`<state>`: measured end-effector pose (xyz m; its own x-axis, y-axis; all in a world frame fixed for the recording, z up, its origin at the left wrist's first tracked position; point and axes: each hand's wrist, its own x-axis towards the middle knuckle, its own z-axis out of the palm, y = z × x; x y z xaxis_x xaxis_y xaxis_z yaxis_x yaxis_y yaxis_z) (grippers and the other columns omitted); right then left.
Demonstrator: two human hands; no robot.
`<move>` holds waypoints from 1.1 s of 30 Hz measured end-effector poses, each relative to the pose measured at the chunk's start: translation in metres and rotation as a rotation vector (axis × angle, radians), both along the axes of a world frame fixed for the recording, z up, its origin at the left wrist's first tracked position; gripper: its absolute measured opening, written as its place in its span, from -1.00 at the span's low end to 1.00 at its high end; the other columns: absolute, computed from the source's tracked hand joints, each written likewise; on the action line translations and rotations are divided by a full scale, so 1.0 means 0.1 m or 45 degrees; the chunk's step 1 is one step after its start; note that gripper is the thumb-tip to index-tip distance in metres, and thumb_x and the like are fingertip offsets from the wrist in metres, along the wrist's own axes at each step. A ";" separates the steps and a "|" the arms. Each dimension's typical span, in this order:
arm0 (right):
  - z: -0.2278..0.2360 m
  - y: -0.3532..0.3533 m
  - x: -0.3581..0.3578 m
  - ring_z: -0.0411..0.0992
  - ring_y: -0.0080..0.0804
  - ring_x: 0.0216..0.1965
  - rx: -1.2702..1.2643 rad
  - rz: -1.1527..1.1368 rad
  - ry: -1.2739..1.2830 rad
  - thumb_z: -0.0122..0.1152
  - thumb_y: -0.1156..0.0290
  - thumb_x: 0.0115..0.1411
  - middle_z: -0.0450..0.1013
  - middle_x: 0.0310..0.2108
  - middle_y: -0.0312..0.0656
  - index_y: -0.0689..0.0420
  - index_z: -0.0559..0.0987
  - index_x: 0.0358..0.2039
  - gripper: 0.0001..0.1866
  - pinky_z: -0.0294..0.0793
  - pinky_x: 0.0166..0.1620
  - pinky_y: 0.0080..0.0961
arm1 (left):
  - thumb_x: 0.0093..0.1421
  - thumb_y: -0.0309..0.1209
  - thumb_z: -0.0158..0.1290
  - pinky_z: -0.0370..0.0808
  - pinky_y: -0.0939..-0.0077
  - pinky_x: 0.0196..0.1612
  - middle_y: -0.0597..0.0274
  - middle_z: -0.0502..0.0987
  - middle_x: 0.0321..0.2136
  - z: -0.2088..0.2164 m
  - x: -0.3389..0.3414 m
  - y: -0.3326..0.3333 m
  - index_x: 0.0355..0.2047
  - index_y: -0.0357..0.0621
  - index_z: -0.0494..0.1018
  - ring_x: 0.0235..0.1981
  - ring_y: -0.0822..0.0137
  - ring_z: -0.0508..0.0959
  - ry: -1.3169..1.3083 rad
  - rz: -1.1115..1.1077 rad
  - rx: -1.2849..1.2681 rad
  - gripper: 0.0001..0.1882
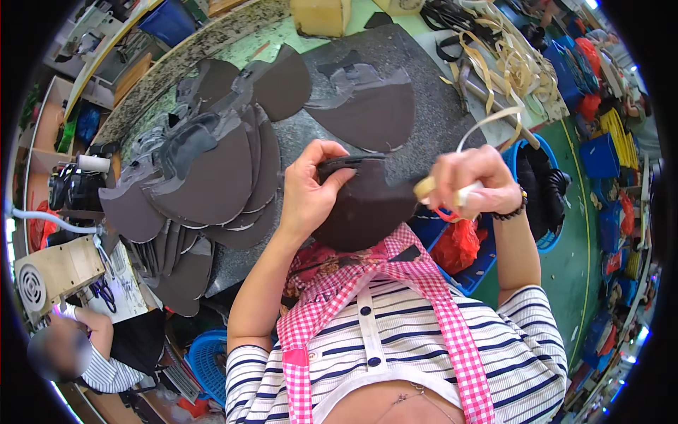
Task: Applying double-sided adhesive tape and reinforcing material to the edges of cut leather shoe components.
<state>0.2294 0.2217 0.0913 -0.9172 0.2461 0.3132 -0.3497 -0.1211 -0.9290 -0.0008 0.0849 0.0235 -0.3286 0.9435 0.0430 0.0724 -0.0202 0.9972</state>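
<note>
Left fingers: the left hand [308, 191] pinched the upper left edge of a brown panel [371, 205], thumb on its near face.
Right fingers: the right hand [472, 182] was curled at the panel's right side; blur hid what it gripped.
Strip: a cream strip [487, 122] curved up from the right knuckles.
Panel: mid-frame, just above the pink checked apron [462, 339].
Slab: the grey slab [441, 85] spread behind, one loose panel [378, 113] at upper centre.
Pile: overlapping panels [208, 180], left of centre.
Upper right: tangled cream strips [519, 67].
Right of centre: a blue basket [551, 244].
Lower left: a co-worker [113, 367].
</note>
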 end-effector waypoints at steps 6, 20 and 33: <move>-0.24 -0.05 -0.32 0.46 -0.59 -0.41 -0.123 0.182 -0.443 0.21 0.35 0.21 0.54 -0.25 -0.02 0.24 0.46 -0.58 -0.71 0.45 -0.35 -0.66 | 0.03 -0.60 0.20 0.51 0.52 -0.16 0.17 0.63 -0.30 -0.28 0.15 0.12 -0.15 -0.23 0.52 -0.27 0.41 0.61 0.093 0.062 -0.008 -0.68; -0.42 -0.12 -0.73 0.48 0.01 -0.25 1.157 -0.254 -0.683 0.06 0.33 0.21 0.50 -0.35 0.00 0.22 0.57 -0.32 -0.78 0.44 -0.19 -0.16 | 0.13 -0.67 0.10 0.46 0.73 -0.12 0.27 0.55 -0.16 -0.10 -0.07 0.05 0.14 -0.34 0.34 -0.21 0.57 0.53 -0.251 -0.305 -0.239 -0.48; -0.23 -0.03 -0.43 0.50 -0.04 -0.54 1.165 -0.473 -1.188 0.20 0.09 0.10 0.45 -0.69 0.01 0.22 0.66 -0.53 -0.61 0.46 -0.40 -0.26 | 0.20 -0.53 0.10 0.45 0.72 -0.27 0.26 0.60 -0.37 -0.15 -0.08 -0.04 -0.06 -0.28 0.54 -0.35 0.60 0.52 -0.326 -0.182 -0.206 -0.71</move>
<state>0.1865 0.2187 0.0687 -0.8013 0.5640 -0.1997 0.5721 0.6244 -0.5319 -0.0087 0.0811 0.0086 -0.1735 0.9686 -0.1779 -0.1731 0.1478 0.9738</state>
